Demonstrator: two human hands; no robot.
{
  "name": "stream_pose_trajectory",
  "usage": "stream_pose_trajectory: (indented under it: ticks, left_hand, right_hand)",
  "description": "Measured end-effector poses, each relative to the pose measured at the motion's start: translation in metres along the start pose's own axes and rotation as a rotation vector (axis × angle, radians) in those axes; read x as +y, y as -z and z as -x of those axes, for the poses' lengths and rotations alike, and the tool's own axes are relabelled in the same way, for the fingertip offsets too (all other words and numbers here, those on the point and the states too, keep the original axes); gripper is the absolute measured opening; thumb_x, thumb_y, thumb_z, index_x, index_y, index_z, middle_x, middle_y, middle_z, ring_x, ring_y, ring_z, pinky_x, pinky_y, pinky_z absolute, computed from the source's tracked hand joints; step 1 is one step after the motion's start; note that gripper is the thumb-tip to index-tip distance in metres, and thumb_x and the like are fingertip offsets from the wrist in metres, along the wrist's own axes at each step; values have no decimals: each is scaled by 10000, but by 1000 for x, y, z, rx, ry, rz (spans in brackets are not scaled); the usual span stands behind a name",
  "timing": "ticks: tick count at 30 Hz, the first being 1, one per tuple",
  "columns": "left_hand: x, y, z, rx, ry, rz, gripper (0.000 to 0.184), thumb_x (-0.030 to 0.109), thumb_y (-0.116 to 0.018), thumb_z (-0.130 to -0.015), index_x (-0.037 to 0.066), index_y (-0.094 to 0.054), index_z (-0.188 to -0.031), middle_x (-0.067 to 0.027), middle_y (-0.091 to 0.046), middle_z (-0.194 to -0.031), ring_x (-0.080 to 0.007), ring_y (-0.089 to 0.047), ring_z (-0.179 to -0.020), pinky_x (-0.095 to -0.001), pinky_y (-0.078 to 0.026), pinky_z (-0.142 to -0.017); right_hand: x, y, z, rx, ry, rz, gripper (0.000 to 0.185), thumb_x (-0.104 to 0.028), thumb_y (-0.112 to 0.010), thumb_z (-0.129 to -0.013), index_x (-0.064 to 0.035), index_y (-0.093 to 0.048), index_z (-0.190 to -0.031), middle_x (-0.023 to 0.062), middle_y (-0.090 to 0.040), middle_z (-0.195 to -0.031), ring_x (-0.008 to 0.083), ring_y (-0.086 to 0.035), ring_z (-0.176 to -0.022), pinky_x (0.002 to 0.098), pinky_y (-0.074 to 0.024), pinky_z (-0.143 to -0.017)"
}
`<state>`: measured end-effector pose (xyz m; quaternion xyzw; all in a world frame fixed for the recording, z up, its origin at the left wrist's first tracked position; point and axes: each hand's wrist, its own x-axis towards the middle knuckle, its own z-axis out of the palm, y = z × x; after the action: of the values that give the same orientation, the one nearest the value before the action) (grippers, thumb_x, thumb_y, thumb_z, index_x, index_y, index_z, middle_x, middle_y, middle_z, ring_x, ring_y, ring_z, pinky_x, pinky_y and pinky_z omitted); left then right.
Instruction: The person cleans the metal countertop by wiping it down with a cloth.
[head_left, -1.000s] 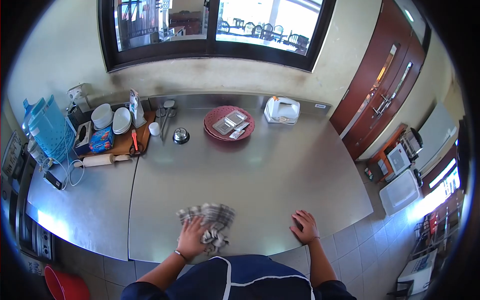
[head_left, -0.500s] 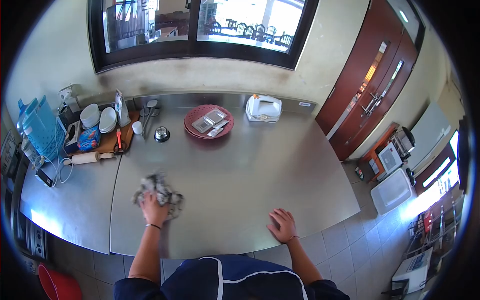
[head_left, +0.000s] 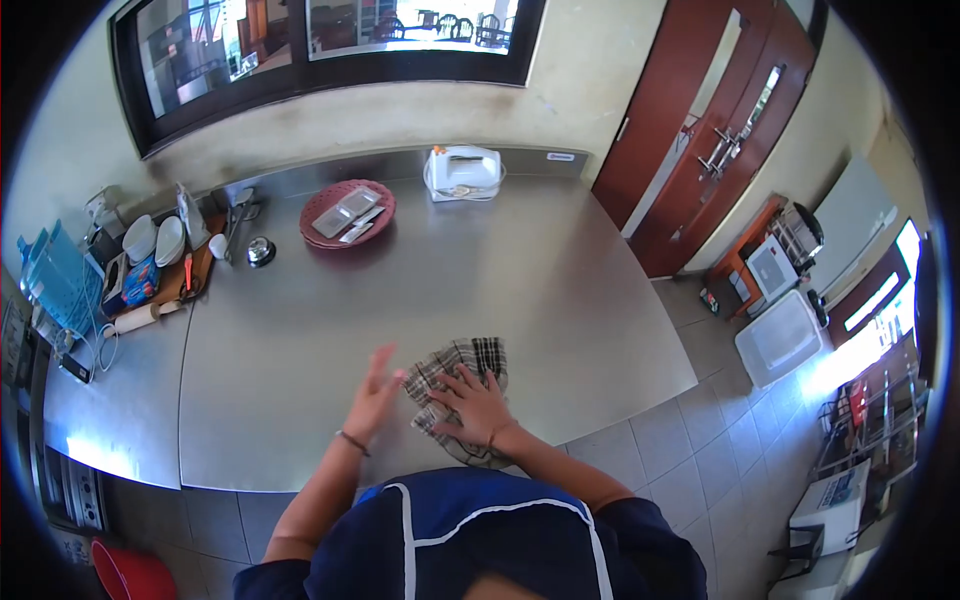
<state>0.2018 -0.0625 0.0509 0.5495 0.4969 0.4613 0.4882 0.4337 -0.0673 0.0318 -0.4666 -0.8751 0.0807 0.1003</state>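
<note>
A checked black-and-white cloth lies crumpled on the steel table near its front edge, partly hidden under my right hand. My right hand rests flat on it, fingers spread. Just left of the cloth, my left hand is raised with its fingers apart and slightly blurred, holding nothing. Both forearms reach in over the front edge of the steel table.
Farther back are a pink basket with clear packages, a white hand mixer and a call bell. At left stand a rolling pin, white bowls, orange-handled scissors and a blue basket.
The cloth has moved from the left part of the table to the right. My left hand has let go of it, and my right hand now lies on it. The camera view has turned right.
</note>
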Motion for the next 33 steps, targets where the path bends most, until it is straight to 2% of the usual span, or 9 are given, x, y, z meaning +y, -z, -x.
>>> stream_pose_trajectory:
  ticks: [4, 6, 9, 12, 15, 18, 23, 26, 33]
  left_hand:
    - [-48, 64, 20, 337, -12, -492, 589, 329, -614, -931, 125, -421, -1449, -198, -326, -1536, -348, -216, -1461, -453, -177, -1174]
    - [-44, 82, 42, 465, 204, -711, 603, 385, -611, -918, 169, -428, -1450, -175, -325, -1542, -365, -211, -1461, -525, -136, -1170]
    - [-35, 87, 64, 525, 402, -792, 611, 430, -602, -906, 204, -433, -1449, -148, -314, -1553, -366, -201, -1463, -595, -74, -1158]
    - [-51, 85, 70, 466, 459, -949, 644, 452, -619, -881, 223, -429, -1452, -127, -303, -1563, -371, -192, -1465, -622, -47, -1151]
    - [-39, 60, 65, 484, 481, -1140, 697, 498, -620, -857, 227, -413, -1465, -143, -261, -1577, -374, -143, -1476, -622, -17, -1153]
    - [-35, 53, 62, 489, 502, -1187, 720, 503, -621, -844, 229, -402, -1472, -156, -235, -1584, -376, -111, -1482, -616, -2, -1156]
    - [-40, 54, 60, 506, 515, -1219, 746, 468, -655, -813, 248, -394, -1476, -122, -250, -1586, -356, -133, -1483, -600, -21, -1164]
    - [-49, 56, 61, 523, 526, -1251, 755, 444, -669, -804, 264, -386, -1480, -87, -252, -1592, -338, -145, -1483, -592, -35, -1169]
    - [-42, 53, 58, 513, 583, -1276, 758, 416, -665, -808, 271, -367, -1490, -65, -242, -1597, -314, -135, -1489, -576, -33, -1177]
  right_hand:
    - [96, 20, -18, 36, -236, 30, 549, -553, -610, -841, -261, -575, -1304, 35, -400, -1490, 307, -270, -1424, 728, -222, -1044]
    - [164, 38, -17, 100, -523, 47, 589, -567, -614, -834, -250, -556, -1328, 28, -364, -1509, 294, -237, -1436, 740, -213, -1041]
    - [257, 47, -15, 236, -898, 69, 641, -609, -601, -830, -247, -532, -1355, 50, -346, -1525, 307, -222, -1442, 691, -244, -1067]
    - [270, 33, -47, 242, -890, 134, 655, -631, -583, -834, -231, -542, -1351, 75, -364, -1517, 316, -241, -1437, 631, -290, -1083]
    - [191, 17, -93, 355, -315, 56, 508, -513, -715, -739, -162, -673, -1104, 94, -575, -1256, 320, -491, -1208, 498, -427, -973]
    - [104, -14, -122, 273, 232, -72, 527, -483, -724, -738, -196, -668, -1176, 75, -580, -1270, 293, -477, -1246, 490, -412, -988]
    - [111, -24, -150, 315, 373, -95, 467, -515, -673, -775, -210, -683, -1129, 12, -582, -1258, 272, -471, -1253, 550, -380, -973]
    - [176, 13, -171, 156, 69, -33, 460, -513, -661, -799, -205, -678, -1140, 20, -574, -1284, 279, -472, -1249, 540, -386, -974]
    - [383, 46, -93, 386, -798, 211, 555, -518, -633, -843, -143, -620, -1253, 128, -515, -1384, 296, -440, -1307, 463, -379, -1062]
